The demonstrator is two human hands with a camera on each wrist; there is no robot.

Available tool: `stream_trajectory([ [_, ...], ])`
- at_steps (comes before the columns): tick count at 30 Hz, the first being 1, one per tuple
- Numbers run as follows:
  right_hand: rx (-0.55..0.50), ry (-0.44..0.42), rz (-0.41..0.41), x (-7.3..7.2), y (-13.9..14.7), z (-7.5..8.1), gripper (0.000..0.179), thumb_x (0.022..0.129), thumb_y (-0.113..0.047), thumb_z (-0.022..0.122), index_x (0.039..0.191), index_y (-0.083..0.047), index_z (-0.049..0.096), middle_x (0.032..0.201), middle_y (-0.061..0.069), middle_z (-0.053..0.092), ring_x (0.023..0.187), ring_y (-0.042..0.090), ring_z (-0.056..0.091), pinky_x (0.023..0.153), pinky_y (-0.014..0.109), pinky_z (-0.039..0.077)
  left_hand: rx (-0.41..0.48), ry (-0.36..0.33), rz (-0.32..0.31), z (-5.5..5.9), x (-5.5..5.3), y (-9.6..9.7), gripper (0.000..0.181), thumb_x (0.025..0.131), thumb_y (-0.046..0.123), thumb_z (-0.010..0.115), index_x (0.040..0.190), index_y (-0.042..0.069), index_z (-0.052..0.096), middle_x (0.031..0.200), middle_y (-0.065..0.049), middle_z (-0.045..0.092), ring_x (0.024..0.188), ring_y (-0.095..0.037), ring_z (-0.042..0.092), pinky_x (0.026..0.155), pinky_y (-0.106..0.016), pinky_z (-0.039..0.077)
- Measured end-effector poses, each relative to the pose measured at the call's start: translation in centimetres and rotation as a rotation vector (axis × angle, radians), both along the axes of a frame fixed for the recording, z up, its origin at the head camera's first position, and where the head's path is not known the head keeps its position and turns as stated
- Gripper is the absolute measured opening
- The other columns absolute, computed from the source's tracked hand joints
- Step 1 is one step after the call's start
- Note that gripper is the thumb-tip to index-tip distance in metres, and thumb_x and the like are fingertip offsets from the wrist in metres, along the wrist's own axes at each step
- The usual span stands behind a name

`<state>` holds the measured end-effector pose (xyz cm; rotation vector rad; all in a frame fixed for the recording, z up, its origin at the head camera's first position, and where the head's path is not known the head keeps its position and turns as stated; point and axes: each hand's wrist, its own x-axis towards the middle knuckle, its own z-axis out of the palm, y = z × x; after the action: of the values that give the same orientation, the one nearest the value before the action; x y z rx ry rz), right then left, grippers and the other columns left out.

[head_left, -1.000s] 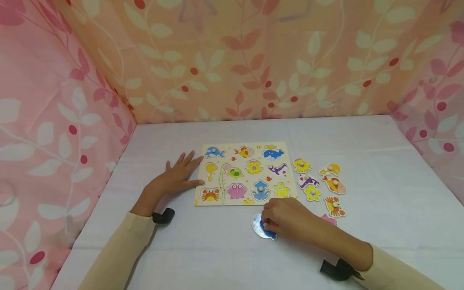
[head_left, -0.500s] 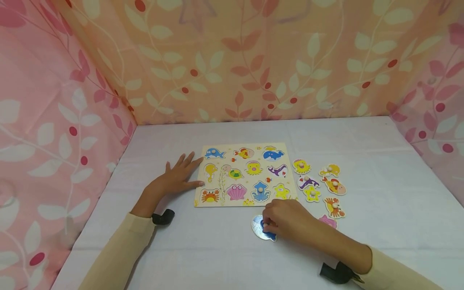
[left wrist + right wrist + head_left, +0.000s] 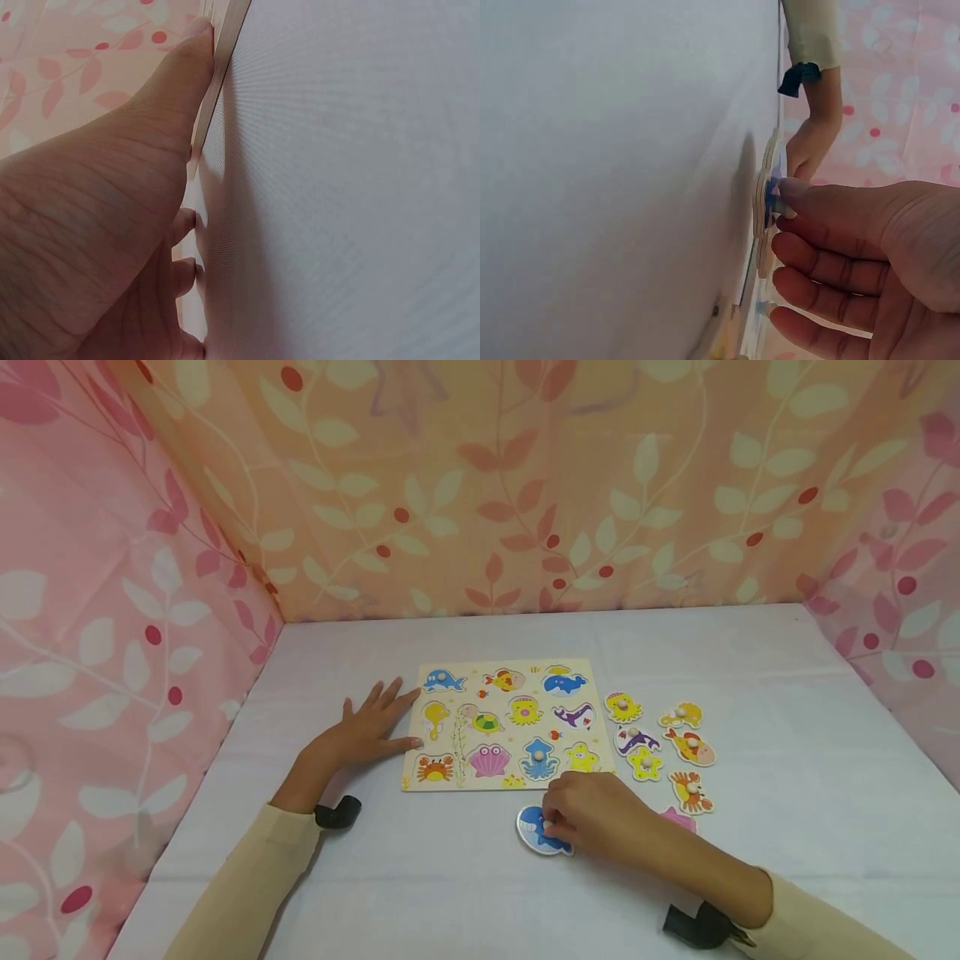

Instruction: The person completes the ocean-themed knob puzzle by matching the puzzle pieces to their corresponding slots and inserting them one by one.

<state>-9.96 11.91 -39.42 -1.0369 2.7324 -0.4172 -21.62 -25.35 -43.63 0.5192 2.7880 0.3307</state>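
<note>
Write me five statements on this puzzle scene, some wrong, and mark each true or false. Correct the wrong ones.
1. The right hand pinches the whale piece. True.
2. Both hands hold pieces. False: the left hand holds none; its fingers are spread and it touches the left edge of the board.
3. The squid piece sits in the board. True.
4. The whale piece is fitted in the board. False: it is outside the board, off its near edge.
5. The crab piece lies to the right of the board. True.
</note>
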Motion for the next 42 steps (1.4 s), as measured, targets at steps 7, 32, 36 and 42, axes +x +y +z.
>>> stream_trajectory([
  [7,-0.024,0.094,0.01,-0.7,0.8,0.9,0.014,0.088,-0.028,0.081,0.098,-0.019,0.079,0.093,-0.009,0.071,0.088,0.008,0.064,0.076,0.026,0.056,0.005,0.019,0.001,0.6,-0.3,0.1,0.095,0.09,0.071,0.058,0.164,0.029,0.015,0.171,-0.012,0.002,0.155,-0.041,-0.005,0.11,-0.08,-0.002],
  [32,0.014,0.144,-0.106,-7.0,4.0,4.3,0.016,0.085,-0.022,0.084,0.1,-0.018,0.08,0.092,-0.007,0.072,0.088,0.014,0.066,0.073,0.031,0.057,0.011,0.005,0.001,-0.1,-0.3,-0.2,0.097,0.088,0.076,0.055,0.164,0.03,0.015,0.171,-0.011,0.001,0.155,-0.041,-0.006,0.109,-0.08,-0.004],
  [36,0.022,0.151,-0.131,-8.4,4.4,4.4,0.016,0.086,-0.02,0.083,0.102,-0.017,0.08,0.093,-0.005,0.072,0.09,0.016,0.067,0.077,0.035,0.057,0.009,0.009,0.005,-0.1,0.0,-0.1,0.097,0.089,0.074,0.057,0.164,0.029,0.016,0.171,-0.012,0.002,0.155,-0.041,-0.005,0.109,-0.08,-0.004],
  [42,0.03,0.16,-0.172,-10.4,4.7,4.1,0.016,0.086,-0.019,0.083,0.102,-0.014,0.08,0.094,-0.001,0.073,0.092,0.02,0.068,0.082,0.041,0.058,0.013,0.008,0.002,0.1,0.3,0.0,0.096,0.089,0.072,0.058,0.164,0.029,0.017,0.171,-0.012,0.002,0.155,-0.041,-0.004,0.109,-0.08,-0.003],
])
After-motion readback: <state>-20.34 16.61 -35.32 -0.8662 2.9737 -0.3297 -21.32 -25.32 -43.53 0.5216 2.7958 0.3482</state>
